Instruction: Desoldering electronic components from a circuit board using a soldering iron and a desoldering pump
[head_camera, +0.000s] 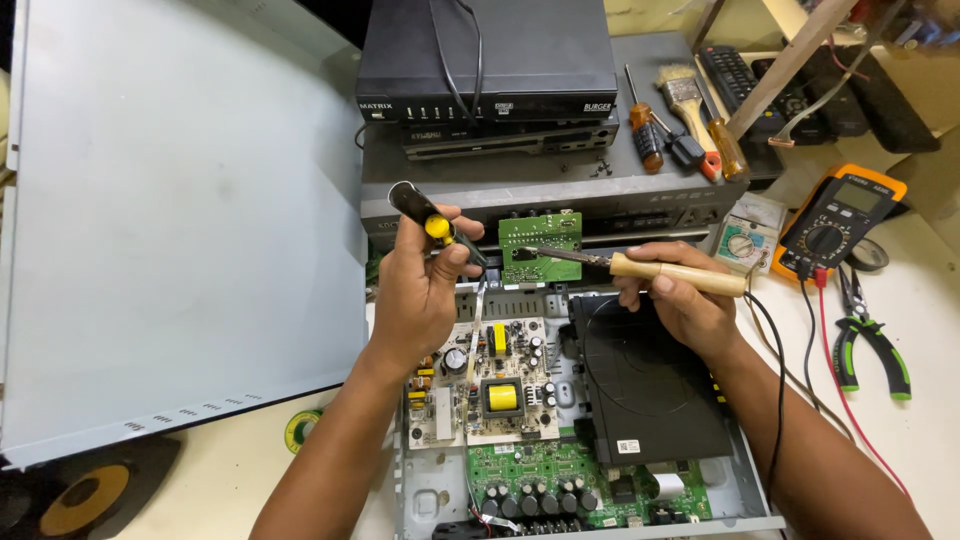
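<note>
Soldering iron (650, 268) over cluttered workbench (930, 300) (indoors)

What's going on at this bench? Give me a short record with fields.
Setting: workbench with an opened player chassis
Left hand: holds a black desoldering pump with a yellow button
Right hand: holds a wooden-handled soldering iron
Iron tip: at a small green circuit board standing upright
Nearby: orange multimeter, green-handled pliers, screwdrivers, brush
</note>
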